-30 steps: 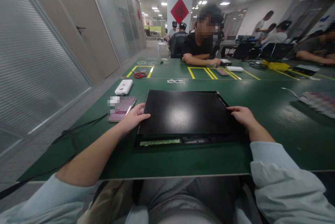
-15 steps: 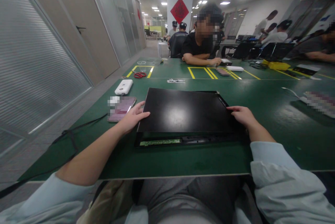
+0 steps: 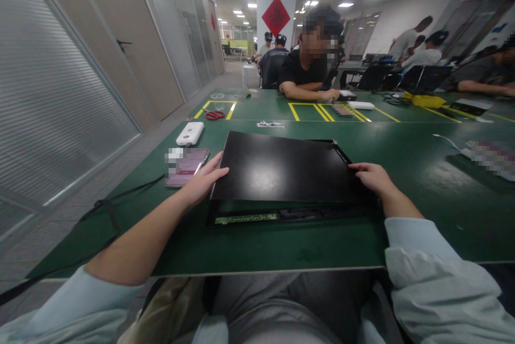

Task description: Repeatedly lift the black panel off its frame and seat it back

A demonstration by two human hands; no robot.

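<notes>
A glossy black display panel (image 3: 277,167) is tilted over a black frame (image 3: 314,214), its left side raised. Along the frame's near edge a narrow green circuit board (image 3: 246,219) shows. My left hand (image 3: 211,175) grips the panel's left edge, thumb on top and the fingers partly hidden beneath. At the far right side, my right hand (image 3: 372,177) is closed on the frame's right edge, with its thumb and fingertips by the rim. Whether it also touches the panel I cannot tell.
Left of the panel lie a phone (image 3: 187,167) and a white power bank (image 3: 190,133). Red-handled scissors (image 3: 215,115) lie farther back on the green table (image 3: 281,255). Across it sits a person in black (image 3: 308,70). A black strap (image 3: 108,204) crosses the left edge.
The panel's left side has risen slightly with my left hand, and the light reflection on it has shifted. My right hand has stayed in place.
</notes>
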